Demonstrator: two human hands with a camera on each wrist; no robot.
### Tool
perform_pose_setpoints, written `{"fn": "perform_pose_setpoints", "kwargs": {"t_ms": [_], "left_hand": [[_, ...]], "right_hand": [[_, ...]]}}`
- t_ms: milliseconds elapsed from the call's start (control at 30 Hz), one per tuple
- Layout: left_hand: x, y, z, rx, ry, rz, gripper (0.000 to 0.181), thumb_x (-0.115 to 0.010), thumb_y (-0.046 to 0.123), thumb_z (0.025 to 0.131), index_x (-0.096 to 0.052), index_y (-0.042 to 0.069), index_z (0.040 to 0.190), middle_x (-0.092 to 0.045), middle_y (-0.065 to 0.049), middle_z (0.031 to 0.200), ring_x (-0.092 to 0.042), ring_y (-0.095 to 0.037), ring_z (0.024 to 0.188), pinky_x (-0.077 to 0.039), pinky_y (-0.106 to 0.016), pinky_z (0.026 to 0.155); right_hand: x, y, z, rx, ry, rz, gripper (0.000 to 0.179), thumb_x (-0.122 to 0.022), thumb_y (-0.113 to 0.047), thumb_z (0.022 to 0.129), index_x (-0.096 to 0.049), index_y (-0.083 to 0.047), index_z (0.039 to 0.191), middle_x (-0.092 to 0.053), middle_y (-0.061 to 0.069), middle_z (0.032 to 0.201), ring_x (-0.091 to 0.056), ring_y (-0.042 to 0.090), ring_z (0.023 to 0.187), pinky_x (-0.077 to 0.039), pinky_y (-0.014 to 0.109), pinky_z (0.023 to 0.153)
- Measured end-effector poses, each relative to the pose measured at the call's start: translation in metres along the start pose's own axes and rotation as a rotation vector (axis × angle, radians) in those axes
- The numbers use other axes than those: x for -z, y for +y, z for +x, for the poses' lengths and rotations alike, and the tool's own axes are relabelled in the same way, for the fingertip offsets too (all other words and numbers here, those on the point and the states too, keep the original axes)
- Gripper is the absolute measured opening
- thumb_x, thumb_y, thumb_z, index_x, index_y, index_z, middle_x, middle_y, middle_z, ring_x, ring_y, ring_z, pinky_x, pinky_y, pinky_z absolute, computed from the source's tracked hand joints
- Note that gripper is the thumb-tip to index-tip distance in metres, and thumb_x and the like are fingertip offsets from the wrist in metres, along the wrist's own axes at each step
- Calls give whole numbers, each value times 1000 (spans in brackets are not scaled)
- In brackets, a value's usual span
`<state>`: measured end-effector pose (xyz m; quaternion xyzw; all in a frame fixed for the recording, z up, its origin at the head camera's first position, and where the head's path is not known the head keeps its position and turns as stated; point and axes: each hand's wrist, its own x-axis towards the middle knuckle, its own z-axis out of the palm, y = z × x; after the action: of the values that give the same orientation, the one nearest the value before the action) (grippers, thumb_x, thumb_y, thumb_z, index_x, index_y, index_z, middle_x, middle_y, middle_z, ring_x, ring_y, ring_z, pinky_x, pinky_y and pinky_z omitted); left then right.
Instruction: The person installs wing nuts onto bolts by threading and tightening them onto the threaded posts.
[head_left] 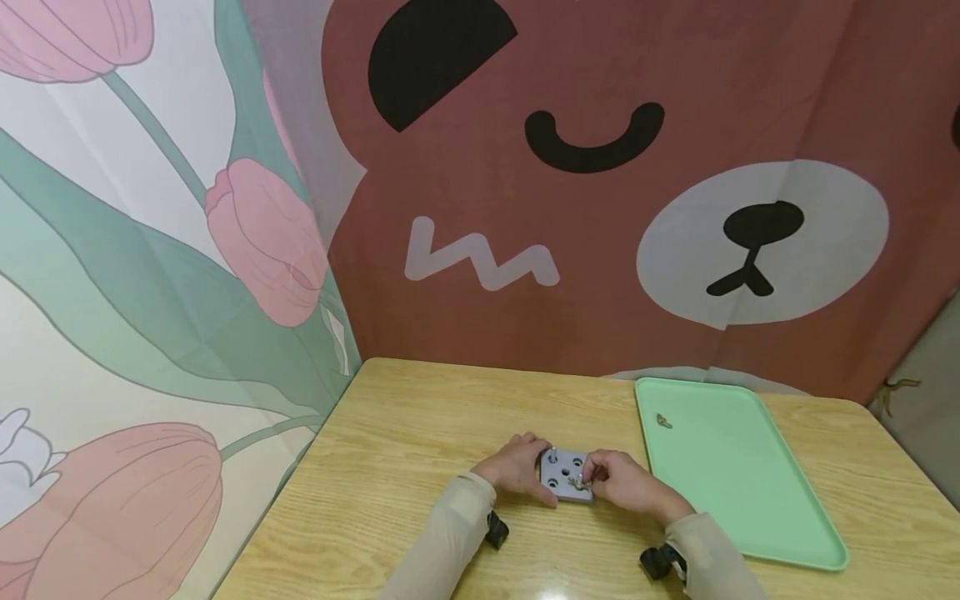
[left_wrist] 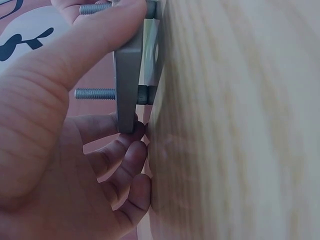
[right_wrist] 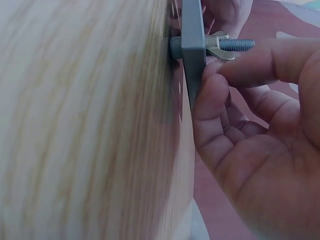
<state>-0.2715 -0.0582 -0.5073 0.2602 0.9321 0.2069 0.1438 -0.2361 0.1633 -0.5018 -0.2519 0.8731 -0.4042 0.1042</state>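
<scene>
A grey metal plate [head_left: 564, 493] with several holes lies near the table's front, raised on bolt heads. My left hand [head_left: 519, 467] grips its left side, the thumb along the near edge. Two bolts stick up through the plate; the left wrist view shows one bare threaded bolt [left_wrist: 95, 94]. On the bolt at the near right corner sits a brass-coloured wing nut [right_wrist: 216, 47]. My right hand [head_left: 622, 482] pinches at this wing nut with thumb and forefinger, its other fingers curled beneath. Bolt thread shows past the nut.
A light green tray [head_left: 738, 475] lies on the wooden table [head_left: 420, 417] to the right of the hands. Near its far left corner is another small brass-coloured wing nut [head_left: 663, 422]. A printed cloth [head_left: 600, 333] hangs behind the table.
</scene>
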Motion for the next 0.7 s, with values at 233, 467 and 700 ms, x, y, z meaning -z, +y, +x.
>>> {"fn": "perform_pose_setpoints", "kwargs": {"t_ms": [233,467,700], "left_hand": [[0,0,-1,1,0,5,88,-84,50,63,-49,14,135,-48,5,117,-40,-9,98,-39,-23,83],[0,1,-1,-1,-4,4,87,-84,50,64,-49,14,135,-48,5,117,-40,-9,98,-39,-23,83],[1,1,-1,-3,-4,-5,87,-84,50,63,-49,14,134,-48,5,115,-40,-8,97,-39,-23,83]], "right_hand": [[0,0,0,-8,0,3,18,-56,9,79,-60,-8,84,-58,1,86,-51,15,74,-42,27,63],[0,2,0,-21,9,20,14,-57,4,87,-61,-9,84,-56,-1,83,-50,13,72,-42,27,61],[-2,2,1,3,17,53,16,-71,-9,84,-57,-8,94,-54,1,79,-50,13,68,-42,26,58]]}}
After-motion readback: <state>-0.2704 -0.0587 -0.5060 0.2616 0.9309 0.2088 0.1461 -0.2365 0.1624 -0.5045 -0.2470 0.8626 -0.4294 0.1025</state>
